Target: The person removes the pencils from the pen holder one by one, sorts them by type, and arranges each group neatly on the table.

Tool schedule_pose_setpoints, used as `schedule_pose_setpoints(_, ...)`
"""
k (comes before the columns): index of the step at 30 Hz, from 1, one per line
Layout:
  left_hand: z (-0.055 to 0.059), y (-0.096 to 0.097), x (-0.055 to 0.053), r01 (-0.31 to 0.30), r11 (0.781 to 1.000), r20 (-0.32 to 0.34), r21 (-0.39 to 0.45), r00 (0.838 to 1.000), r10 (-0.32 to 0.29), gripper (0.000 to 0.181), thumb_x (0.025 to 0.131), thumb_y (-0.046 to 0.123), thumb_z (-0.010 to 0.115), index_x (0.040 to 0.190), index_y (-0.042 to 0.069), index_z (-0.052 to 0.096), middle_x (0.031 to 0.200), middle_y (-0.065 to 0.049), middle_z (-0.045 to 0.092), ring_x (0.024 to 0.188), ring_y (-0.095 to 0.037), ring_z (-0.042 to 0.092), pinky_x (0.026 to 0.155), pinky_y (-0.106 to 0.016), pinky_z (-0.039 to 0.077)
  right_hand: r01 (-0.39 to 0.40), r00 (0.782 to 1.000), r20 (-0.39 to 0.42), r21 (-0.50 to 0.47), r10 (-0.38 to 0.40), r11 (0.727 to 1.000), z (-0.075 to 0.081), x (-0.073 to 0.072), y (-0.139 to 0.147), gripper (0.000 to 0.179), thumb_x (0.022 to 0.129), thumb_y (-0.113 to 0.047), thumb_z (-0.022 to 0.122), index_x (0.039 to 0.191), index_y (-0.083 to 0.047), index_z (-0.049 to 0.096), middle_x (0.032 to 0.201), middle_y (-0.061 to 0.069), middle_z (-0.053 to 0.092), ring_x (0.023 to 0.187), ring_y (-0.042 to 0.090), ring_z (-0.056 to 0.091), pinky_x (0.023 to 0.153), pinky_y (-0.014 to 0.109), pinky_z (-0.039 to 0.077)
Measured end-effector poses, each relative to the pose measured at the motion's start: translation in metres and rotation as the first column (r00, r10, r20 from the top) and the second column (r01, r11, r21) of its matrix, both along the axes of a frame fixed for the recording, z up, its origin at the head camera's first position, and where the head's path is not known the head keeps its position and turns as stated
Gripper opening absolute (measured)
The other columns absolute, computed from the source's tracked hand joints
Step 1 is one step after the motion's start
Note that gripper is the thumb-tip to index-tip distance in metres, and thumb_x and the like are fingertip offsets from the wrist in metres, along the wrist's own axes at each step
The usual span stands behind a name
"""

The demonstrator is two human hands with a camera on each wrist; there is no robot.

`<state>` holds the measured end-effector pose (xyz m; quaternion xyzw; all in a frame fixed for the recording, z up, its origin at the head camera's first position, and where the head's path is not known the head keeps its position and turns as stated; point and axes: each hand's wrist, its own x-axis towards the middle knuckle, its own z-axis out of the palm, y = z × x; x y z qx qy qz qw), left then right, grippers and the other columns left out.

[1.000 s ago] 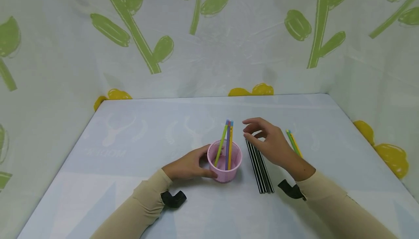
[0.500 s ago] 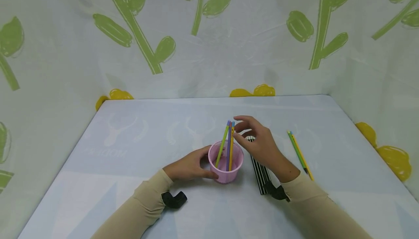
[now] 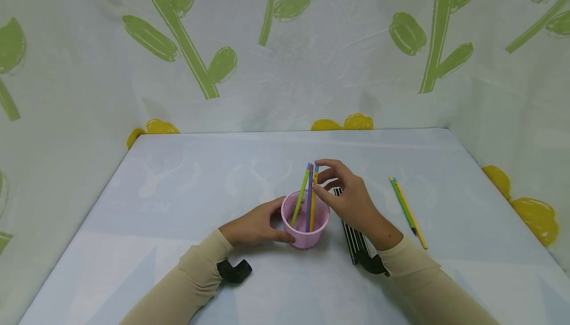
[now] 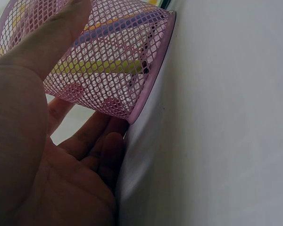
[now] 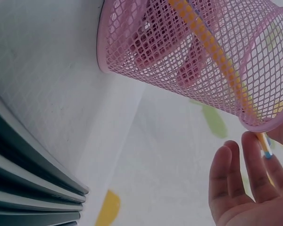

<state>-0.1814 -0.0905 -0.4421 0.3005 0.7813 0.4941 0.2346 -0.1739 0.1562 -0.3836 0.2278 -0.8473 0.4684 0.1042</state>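
Note:
My left hand (image 3: 258, 222) holds a pink mesh pencil cup (image 3: 305, 240) upright on the table, thumb on the near side and fingers around the far side. Inside lean a lime-green pencil (image 3: 301, 196), a purple pencil (image 3: 308, 211) and a yellow pencil (image 3: 313, 208). My right hand (image 3: 349, 194) is above the cup's right rim, with thumb and index finger pinching the yellow pencil near its blue-tipped top. In the right wrist view that blue tip (image 5: 267, 154) shows among the fingers; the other fingers are spread. The left wrist view shows the lime-green pencil's dark point through the mesh.
Several black sticks with pale stripes (image 3: 352, 236) lie side by side right of the cup, partly under my right wrist. Farther right lie a green pencil (image 3: 403, 206) and a yellow pencil (image 3: 411, 213). A leaf-patterned wall (image 3: 338, 68) borders the table (image 3: 200, 162).
My right hand has moved left from above the striped sticks to the yellow pencil in the cup, and its thumb and index finger have closed on it. My left hand still holds the cup.

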Motion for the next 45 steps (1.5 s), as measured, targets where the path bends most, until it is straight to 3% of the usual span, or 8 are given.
schedule_pose_setpoints(14,-0.002,0.000,0.000,0.003,1.000,-0.005,-0.003,1.000,-0.003,0.080,0.081,0.031,0.084,0.149,0.029,0.042,0.146,0.011,0.051,0.139,-0.012,0.043,0.120,-0.046,0.029,-0.015,0.998,-0.058,0.020,0.017,1.000,0.001,0.002,0.000,0.055,0.088,-0.004,0.075,0.135,-0.010,0.049,0.098,0.008,0.072,0.087,0.018,0.067,0.079,0.044,0.060)
schedule_pose_setpoints(21,-0.002,-0.001,0.000,0.001,1.000,-0.006,-0.009,1.000,-0.001,0.083,0.080,0.031,0.084,0.151,0.028,0.040,0.148,0.010,0.049,0.141,-0.013,0.042,0.121,-0.045,0.028,0.003,0.998,-0.070,0.016,-0.002,1.000,0.004,0.003,0.001,0.054,0.089,-0.004,0.074,0.136,-0.011,0.048,0.094,0.006,0.070,0.083,0.015,0.067,0.073,0.027,0.058)
schedule_pose_setpoints(30,-0.001,-0.001,0.001,-0.006,1.000,0.000,-0.022,1.000,0.006,0.084,0.079,0.032,0.085,0.151,0.029,0.040,0.148,0.010,0.049,0.142,-0.013,0.041,0.122,-0.045,0.028,0.022,0.991,-0.128,-0.082,-0.032,0.996,0.006,0.003,0.001,0.053,0.089,0.001,0.071,0.136,-0.004,0.047,0.095,0.009,0.065,0.079,0.012,0.065,0.073,0.019,0.057)
schedule_pose_setpoints(35,-0.001,-0.001,0.000,-0.002,1.000,0.000,-0.013,1.000,0.002,0.083,0.079,0.031,0.085,0.149,0.030,0.041,0.146,0.010,0.051,0.140,-0.012,0.042,0.121,-0.045,0.028,0.037,0.993,-0.101,-0.148,-0.053,0.988,0.010,0.004,0.003,0.054,0.092,0.003,0.067,0.139,-0.005,0.043,0.098,0.011,0.061,0.079,0.013,0.064,0.074,0.017,0.057)
schedule_pose_setpoints(40,-0.001,-0.001,0.000,0.003,1.000,-0.006,-0.004,1.000,-0.003,0.081,0.079,0.029,0.085,0.149,0.028,0.043,0.144,0.010,0.052,0.139,-0.012,0.044,0.121,-0.045,0.028,0.065,0.996,-0.046,-0.262,-0.079,0.963,0.014,0.005,0.005,0.054,0.095,0.003,0.062,0.143,-0.008,0.039,0.101,0.013,0.060,0.083,0.012,0.066,0.076,0.019,0.058)
schedule_pose_setpoints(45,-0.001,0.000,0.000,0.007,1.000,-0.008,0.002,1.000,-0.007,0.081,0.079,0.028,0.085,0.148,0.027,0.043,0.144,0.010,0.053,0.138,-0.012,0.044,0.120,-0.045,0.029,0.060,0.994,-0.060,-0.352,-0.086,0.934,0.020,0.007,0.006,0.052,0.096,0.004,0.059,0.143,-0.005,0.038,0.100,0.015,0.064,0.080,0.012,0.067,0.075,0.022,0.059)
